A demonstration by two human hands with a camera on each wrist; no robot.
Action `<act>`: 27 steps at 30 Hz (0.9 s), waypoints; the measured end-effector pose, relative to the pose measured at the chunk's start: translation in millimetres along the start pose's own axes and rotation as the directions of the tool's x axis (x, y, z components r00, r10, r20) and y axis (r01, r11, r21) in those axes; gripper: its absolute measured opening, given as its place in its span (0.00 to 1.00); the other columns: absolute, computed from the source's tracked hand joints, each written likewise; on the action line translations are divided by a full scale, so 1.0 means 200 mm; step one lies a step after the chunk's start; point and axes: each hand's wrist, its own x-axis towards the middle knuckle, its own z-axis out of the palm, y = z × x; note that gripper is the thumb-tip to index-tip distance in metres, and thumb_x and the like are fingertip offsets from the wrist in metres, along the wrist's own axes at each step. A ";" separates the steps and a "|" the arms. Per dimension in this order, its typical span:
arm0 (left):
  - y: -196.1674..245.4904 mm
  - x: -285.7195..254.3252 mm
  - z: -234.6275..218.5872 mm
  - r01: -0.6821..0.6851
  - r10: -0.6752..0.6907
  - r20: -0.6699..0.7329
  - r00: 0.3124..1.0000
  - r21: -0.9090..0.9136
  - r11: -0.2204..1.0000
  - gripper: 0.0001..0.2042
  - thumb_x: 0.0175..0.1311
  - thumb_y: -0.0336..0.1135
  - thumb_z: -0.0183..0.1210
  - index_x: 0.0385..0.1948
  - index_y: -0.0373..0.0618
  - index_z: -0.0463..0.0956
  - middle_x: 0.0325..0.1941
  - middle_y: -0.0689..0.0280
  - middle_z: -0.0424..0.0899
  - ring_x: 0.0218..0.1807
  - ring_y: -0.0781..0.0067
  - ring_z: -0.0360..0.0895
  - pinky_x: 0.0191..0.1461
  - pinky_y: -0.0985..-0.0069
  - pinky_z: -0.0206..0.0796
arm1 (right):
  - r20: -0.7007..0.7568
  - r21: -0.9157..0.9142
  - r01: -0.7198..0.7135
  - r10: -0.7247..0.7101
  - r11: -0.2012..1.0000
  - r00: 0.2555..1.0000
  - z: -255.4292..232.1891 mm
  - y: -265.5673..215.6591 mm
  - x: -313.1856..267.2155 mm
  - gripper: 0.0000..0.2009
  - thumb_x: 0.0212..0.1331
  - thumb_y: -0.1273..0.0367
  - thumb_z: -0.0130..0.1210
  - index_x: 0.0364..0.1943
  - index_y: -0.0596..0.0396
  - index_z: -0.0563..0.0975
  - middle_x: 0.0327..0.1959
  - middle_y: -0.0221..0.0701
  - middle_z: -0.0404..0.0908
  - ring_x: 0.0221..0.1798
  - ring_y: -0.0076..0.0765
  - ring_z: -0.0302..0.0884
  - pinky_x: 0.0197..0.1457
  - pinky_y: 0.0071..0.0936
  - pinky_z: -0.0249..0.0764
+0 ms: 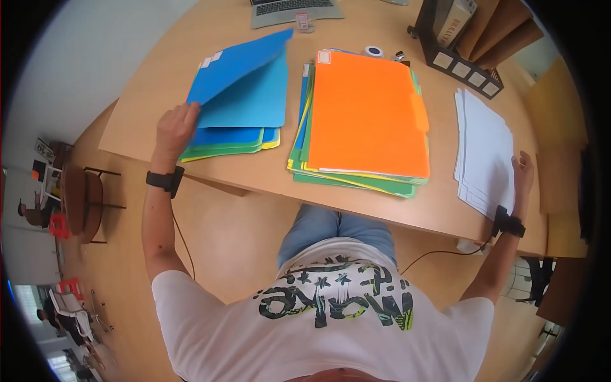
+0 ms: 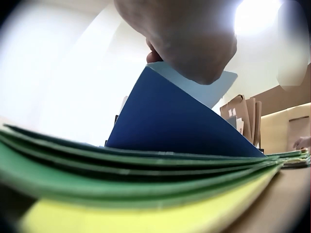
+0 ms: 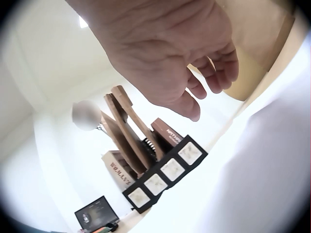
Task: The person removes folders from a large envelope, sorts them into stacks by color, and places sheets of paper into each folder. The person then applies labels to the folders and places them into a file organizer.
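Note:
My left hand [image 1: 173,132] pinches the near left corner of a blue folder's cover [image 1: 238,67], which stands tilted up. Beneath it a lighter blue surface [image 1: 254,105] shows, on a stack of blue, green and yellow folders [image 1: 226,149]. In the left wrist view the raised blue cover [image 2: 170,116] slopes down to the right under the hand. My right hand [image 1: 523,175], fingers loosely bent and holding nothing, is at the right edge of some overlapping white sheets [image 1: 485,149]. Between the hands lies a second folder pile topped by an orange folder [image 1: 369,114].
A black file holder [image 1: 468,73] with books and brown folders stands at the back right. A laptop [image 1: 296,11] sits at the far edge, near a small clear item [image 1: 304,24]. A tape roll [image 1: 373,51] lies behind the orange folder. Cables run from both wrists.

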 end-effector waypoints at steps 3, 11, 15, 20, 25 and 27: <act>0.03 -0.02 -0.01 -0.046 0.054 0.120 0.991 -0.076 0.996 0.07 0.53 0.25 0.56 0.34 0.45 0.74 0.26 0.67 0.71 0.27 0.69 0.72 0.28 0.73 0.64 | 0.087 0.324 0.014 -0.044 0.946 0.995 -0.07 -0.28 -0.04 0.17 0.60 0.64 0.58 0.50 0.59 0.76 0.42 0.35 0.79 0.43 0.28 0.75 0.48 0.25 0.71; 0.10 0.04 -0.10 0.168 0.003 0.427 0.904 -0.362 0.917 0.07 0.51 0.35 0.60 0.26 0.42 0.74 0.25 0.61 0.72 0.29 0.56 0.72 0.31 0.63 0.66 | 0.251 0.490 0.163 -0.318 0.856 0.914 -0.02 -0.81 -0.15 0.13 0.61 0.66 0.56 0.46 0.60 0.77 0.37 0.31 0.81 0.43 0.26 0.77 0.46 0.24 0.72; 0.33 0.29 -0.19 0.174 -0.040 0.249 0.968 -0.544 0.821 0.12 0.53 0.41 0.62 0.31 0.42 0.77 0.31 0.59 0.78 0.35 0.55 0.76 0.36 0.65 0.69 | 0.392 0.574 0.138 -0.419 0.807 0.819 0.08 -1.05 -0.18 0.12 0.60 0.67 0.55 0.43 0.61 0.78 0.33 0.30 0.81 0.37 0.25 0.76 0.42 0.22 0.72; 0.68 0.60 -0.19 0.059 0.104 0.181 0.978 -0.716 0.695 0.28 0.51 0.51 0.63 0.52 0.45 0.74 0.52 0.54 0.76 0.51 0.52 0.74 0.52 0.64 0.68 | 0.551 0.643 -0.028 -0.438 0.765 0.710 0.24 -1.29 -0.18 0.13 0.62 0.66 0.53 0.42 0.63 0.78 0.34 0.28 0.79 0.36 0.22 0.73 0.41 0.21 0.71; 0.92 0.75 -0.16 0.051 0.305 0.354 0.884 -0.723 0.689 0.35 0.49 0.58 0.62 0.56 0.43 0.70 0.60 0.52 0.70 0.58 0.51 0.68 0.60 0.61 0.64 | 0.635 0.581 -0.094 -0.378 0.808 0.674 0.35 -1.38 -0.17 0.12 0.63 0.65 0.52 0.36 0.63 0.77 0.27 0.26 0.75 0.31 0.20 0.71 0.36 0.21 0.69; 0.95 0.77 -0.16 0.068 0.355 0.422 0.834 -0.718 0.693 0.36 0.49 0.59 0.62 0.55 0.41 0.70 0.60 0.52 0.70 0.59 0.50 0.68 0.61 0.61 0.63 | 0.615 0.609 -0.142 -0.351 0.780 0.706 0.37 -1.38 -0.18 0.13 0.61 0.64 0.53 0.37 0.64 0.79 0.27 0.28 0.78 0.29 0.22 0.73 0.34 0.21 0.70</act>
